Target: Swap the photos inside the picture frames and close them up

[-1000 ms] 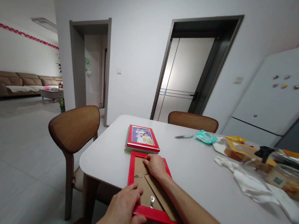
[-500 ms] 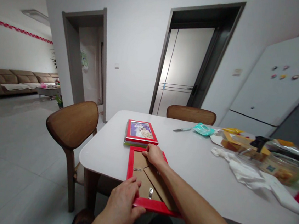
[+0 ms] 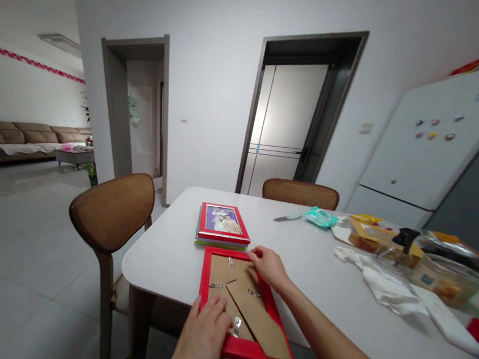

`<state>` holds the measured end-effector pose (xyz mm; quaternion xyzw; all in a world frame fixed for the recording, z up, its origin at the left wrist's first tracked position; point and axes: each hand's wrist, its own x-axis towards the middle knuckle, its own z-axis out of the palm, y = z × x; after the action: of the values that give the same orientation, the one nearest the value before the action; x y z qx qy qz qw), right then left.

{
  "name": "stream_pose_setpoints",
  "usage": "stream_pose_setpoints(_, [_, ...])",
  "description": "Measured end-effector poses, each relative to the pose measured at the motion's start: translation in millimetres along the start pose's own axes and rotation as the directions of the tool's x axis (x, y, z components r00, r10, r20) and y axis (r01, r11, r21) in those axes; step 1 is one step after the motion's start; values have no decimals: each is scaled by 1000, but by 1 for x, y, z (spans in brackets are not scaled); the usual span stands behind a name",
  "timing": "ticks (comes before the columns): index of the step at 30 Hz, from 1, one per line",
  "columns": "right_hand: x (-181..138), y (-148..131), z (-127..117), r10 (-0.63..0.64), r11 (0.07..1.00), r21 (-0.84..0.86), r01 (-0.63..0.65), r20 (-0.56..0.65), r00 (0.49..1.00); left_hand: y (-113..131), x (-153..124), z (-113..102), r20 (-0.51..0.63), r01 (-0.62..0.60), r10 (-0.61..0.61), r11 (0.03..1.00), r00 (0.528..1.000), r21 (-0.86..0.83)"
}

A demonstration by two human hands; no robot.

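Note:
A red picture frame [image 3: 242, 351] lies face down at the near edge of the white table [image 3: 323, 274], its brown backing board and stand showing. My left hand [image 3: 206, 336] lies flat on the near left part of the backing, fingers stretched over a small metal clip. At the frame's far right corner my right hand [image 3: 268, 265] rests with its fingers curled on the red edge. Just beyond, a second red frame [image 3: 223, 223] with a photo lies face up on a stack.
Two wooden chairs stand at the table: one chair [image 3: 111, 212] at the left, another chair [image 3: 300, 193] at the far side. A white cloth [image 3: 386, 286], a glass jar [image 3: 439, 275], food packets, a teal wipes pack [image 3: 320, 216] and a knife [image 3: 287, 217] lie at the right. A white fridge [image 3: 430, 154] stands behind.
My right hand has slid from the frame's far middle edge to its far right corner. My left hand moved up from the near edge onto the backing. The view shifted slightly.

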<state>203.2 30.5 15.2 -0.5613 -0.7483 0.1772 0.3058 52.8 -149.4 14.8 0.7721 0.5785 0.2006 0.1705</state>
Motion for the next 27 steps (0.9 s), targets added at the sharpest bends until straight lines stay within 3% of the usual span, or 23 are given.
stream_pose_setpoints(3, [-29, 15, -19, 44, 993, 111, -46, 18, 999, 11, 9, 12, 25, -67, 67, 998, 997, 11])
stream_pose_setpoints(5, [-54, 24, -30, 154, 927, 337, -163, 54, 987, 16, 12, 16, 42, -69, 69, 998, 997, -14])
stream_pose_setpoints(8, [-96, 27, -40, 330, 682, 652, -331, 130, 935, 21, 11, 14, 20, -83, 85, 992, 996, -90])
stream_pose_setpoints(11, [-132, 11, -31, 290, 413, 822, -392, 290, 912, 35, 8, 11, -144, -152, 117, 952, 983, -265])
stream_pose_setpoints(14, [-149, -17, -10, 210, 147, 888, -435, 402, 891, 56, 12, 14, -310, -207, 26, 799, 950, -565])
stream_pose_setpoints(16, [-148, -31, -2, 172, 7, 947, -320, 314, 934, 70, 18, 15, -328, -231, -41, 631, 944, -741])
stream_pose_setpoints(18, [-141, -33, -6, 190, -62, 981, -186, 194, 962, 81, 26, 12, -323, -242, -86, 491, 942, -837])
stream_pose_setpoints(20, [-133, -20, -23, 244, -45, 994, -104, 112, 963, 89, 37, 4, -310, -239, -123, 403, 943, -884])
stream_pose_setpoints(22, [-124, 5, -49, 305, 45, 993, -109, 90, 948, 92, 51, -2, -272, -220, -120, 330, 955, -918])
stream_pose_setpoints(25, [-106, 54, -87, 424, 270, 925, -267, 134, 896, 90, 76, 7, -188, -161, -83, 262, 979, -952])
stream_pose_setpoints(27, [-92, 86, -107, 486, 461, 829, -317, 64, 872, 86, 94, 27, -158, -129, -70, 306, 985, -943])
